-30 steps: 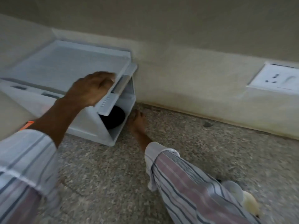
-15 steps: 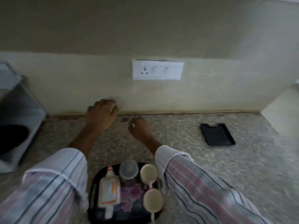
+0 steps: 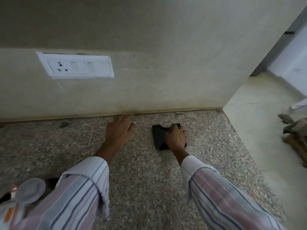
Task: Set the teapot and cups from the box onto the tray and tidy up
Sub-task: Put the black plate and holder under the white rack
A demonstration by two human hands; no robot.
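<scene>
My right hand (image 3: 176, 137) lies on a flat black case (image 3: 159, 136) on the speckled stone counter, with the fingers curled over its far edge. My left hand (image 3: 120, 131) rests flat and open on the counter near the wall, to the left of the case and holding nothing. At the bottom left corner, a round translucent lid (image 3: 30, 190) and a white-and-orange item (image 3: 9, 214) show beside a bit of the dark tray (image 3: 52, 180). My left sleeve hides most of the tray; no cups or teapot are in view.
A white switch and socket plate (image 3: 76, 67) sits on the wall above the counter. The counter (image 3: 144, 180) ends at the right, where a pale floor (image 3: 259, 117) lies below with shoes (image 3: 295, 130) on it.
My view swung right from the white box, past the tray, to the counter's right end. My right hand reached right onto the black case; my left hand moved along the wall.
</scene>
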